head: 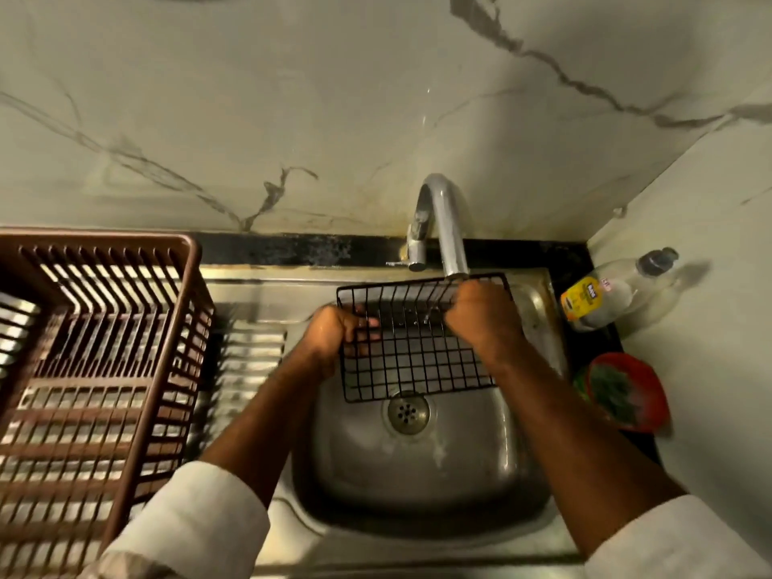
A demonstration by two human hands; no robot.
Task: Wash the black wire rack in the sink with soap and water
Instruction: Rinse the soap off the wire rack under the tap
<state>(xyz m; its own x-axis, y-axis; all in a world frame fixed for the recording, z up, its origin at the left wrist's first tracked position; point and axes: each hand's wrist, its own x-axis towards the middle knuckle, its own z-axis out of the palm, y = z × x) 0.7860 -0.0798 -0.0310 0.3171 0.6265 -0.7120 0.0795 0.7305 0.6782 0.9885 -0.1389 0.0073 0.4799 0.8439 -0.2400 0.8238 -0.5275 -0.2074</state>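
- So the rack (417,340) is held up over the sink (417,486), its far edge right under the tap (443,227), probably so water runs down through the wires into the basin.
- Left hand (334,332) pinches the rack's left edge, fingers poking through the grid, which looks like it's there to steady it.
- Right hand (480,315) is curled into a fist on the top right part of the rack, just below the tap's spout. Can't tell if it's holding a scrubber.
- Soap bottle (610,294) lies right of the tap on the table, close enough to grab.
- Brown dish basket (96,361) sits well left of the tap, likely for drying.
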